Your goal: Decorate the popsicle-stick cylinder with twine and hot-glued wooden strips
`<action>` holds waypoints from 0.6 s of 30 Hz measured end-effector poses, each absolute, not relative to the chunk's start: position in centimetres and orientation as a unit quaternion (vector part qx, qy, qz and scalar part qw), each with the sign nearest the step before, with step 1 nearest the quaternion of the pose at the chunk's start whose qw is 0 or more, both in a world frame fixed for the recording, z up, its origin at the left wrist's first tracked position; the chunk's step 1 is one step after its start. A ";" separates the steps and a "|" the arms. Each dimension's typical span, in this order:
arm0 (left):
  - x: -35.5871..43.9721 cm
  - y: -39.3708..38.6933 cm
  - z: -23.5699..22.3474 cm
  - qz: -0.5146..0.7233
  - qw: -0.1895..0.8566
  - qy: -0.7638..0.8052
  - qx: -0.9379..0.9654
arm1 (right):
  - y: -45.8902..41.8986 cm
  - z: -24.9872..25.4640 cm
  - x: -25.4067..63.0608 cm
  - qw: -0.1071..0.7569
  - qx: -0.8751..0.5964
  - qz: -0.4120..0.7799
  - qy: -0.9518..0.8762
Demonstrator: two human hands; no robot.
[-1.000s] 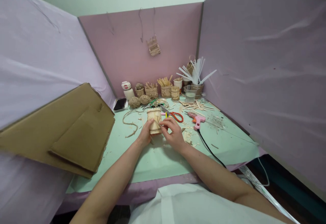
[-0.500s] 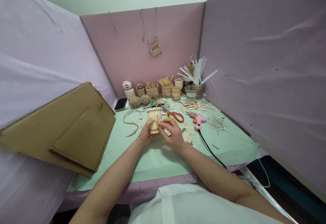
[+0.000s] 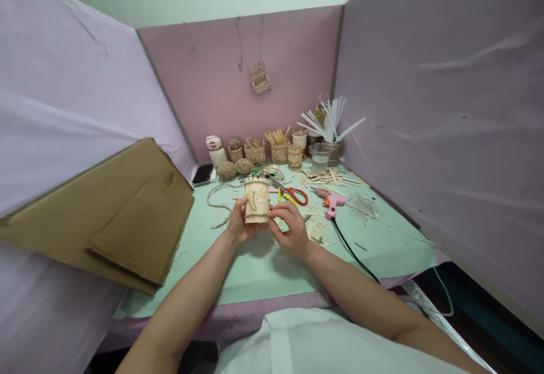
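Table under pale green cloth, creased at the front, with lilac cloth below the near edge. Boxed in by lilac side panels and a pink back panel; pale wall above. Hanging on the pink: a small stick-built piece on a thin line.

At centre, over the near half of the table: pale wooden cylinder, roughly upright, with a raised curved piece on its side and a band near the base. Held by the left hand, fingers curled round its left side and underneath. Right hand close by the lower right side, fingers drawn narrow; cannot tell whether touching or pinching anything small.

Just behind the cylinder: tangled cord, plus red-handled scissors, partly hidden. Beside the right hand, pale shavings. Farther right, pink glue gun, with black cable running to the near edge. Behind that, loose sticks.

Along the back: phone, white jar, twine balls, stick-filled baskets, clear cup, white strips fanned upward. Far left, large brown cardboard, leaning over that side of the table.
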State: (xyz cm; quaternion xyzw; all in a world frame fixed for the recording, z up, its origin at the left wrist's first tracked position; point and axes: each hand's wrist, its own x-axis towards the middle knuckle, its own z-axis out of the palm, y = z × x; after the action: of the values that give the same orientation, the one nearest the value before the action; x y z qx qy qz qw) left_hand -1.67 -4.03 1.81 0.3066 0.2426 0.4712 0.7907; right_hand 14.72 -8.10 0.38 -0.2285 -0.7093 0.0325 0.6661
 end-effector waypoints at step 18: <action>-1.2 -3.8 0.6 0.454 0.755 0.304 0.362 | -8.1 0.1 14.8 0.641 -0.272 0.009 -0.718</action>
State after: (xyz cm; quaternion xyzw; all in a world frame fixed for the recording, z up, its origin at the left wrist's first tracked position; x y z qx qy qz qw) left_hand -1.17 -3.77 0.58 0.3618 0.3039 0.4543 0.7552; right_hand 14.83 -8.07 0.12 -0.2721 -0.7180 0.0089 0.6406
